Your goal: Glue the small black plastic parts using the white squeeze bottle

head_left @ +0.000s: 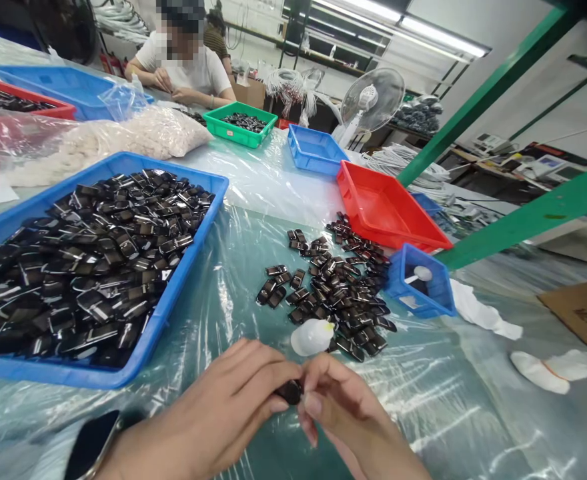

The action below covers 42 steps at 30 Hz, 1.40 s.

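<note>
My left hand is closed around a small black piece, which shows at its fingertips. Thumb and fingers of my right hand are pinched at the right end of that same piece. Just beyond the hands a white squeeze bottle lies against a loose pile of black pieces on the plastic-covered table. To the left, a large blue tray is filled with similar glossy black pieces.
Right of the pile are a small blue bin, a red tray and a green post. Farther back stand a blue tray, a green tray and a bag of pale parts. A person sits across the table.
</note>
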Each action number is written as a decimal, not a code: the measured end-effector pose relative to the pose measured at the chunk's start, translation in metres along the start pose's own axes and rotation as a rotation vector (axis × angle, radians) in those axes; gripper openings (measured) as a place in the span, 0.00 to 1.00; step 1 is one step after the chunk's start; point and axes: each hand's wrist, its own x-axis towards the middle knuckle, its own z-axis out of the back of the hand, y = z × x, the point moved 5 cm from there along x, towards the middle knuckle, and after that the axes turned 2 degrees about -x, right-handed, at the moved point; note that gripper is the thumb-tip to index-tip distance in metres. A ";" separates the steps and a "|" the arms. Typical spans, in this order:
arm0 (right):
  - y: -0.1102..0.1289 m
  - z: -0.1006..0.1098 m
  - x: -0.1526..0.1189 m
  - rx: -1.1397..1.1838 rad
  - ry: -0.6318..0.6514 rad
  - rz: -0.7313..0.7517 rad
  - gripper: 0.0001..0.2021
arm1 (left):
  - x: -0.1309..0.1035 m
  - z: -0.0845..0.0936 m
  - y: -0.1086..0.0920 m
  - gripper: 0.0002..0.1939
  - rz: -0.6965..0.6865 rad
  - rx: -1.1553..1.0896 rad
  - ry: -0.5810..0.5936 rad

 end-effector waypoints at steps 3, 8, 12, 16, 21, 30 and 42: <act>-0.007 0.000 0.003 0.058 0.048 -0.018 0.13 | 0.001 -0.002 -0.005 0.14 -0.091 0.105 -0.047; -0.017 -0.004 0.003 0.043 0.123 -0.021 0.15 | -0.001 -0.005 -0.016 0.16 -0.149 0.219 -0.094; 0.006 0.011 -0.009 -0.297 -0.108 0.329 0.07 | -0.004 0.029 -0.022 0.16 -0.118 0.527 -0.324; 0.034 0.034 -0.019 -0.736 -0.468 0.743 0.13 | -0.009 0.080 -0.014 0.23 0.280 1.048 -0.621; 0.016 0.048 0.014 -0.926 -0.365 0.431 0.27 | 0.008 0.043 0.011 0.26 0.172 1.041 -0.272; 0.014 0.058 0.012 -0.889 -0.386 0.401 0.16 | 0.031 0.007 0.059 0.21 0.152 0.847 -0.030; 0.030 0.053 -0.004 -0.729 -0.367 0.409 0.17 | 0.025 0.009 0.038 0.12 0.275 0.507 -0.100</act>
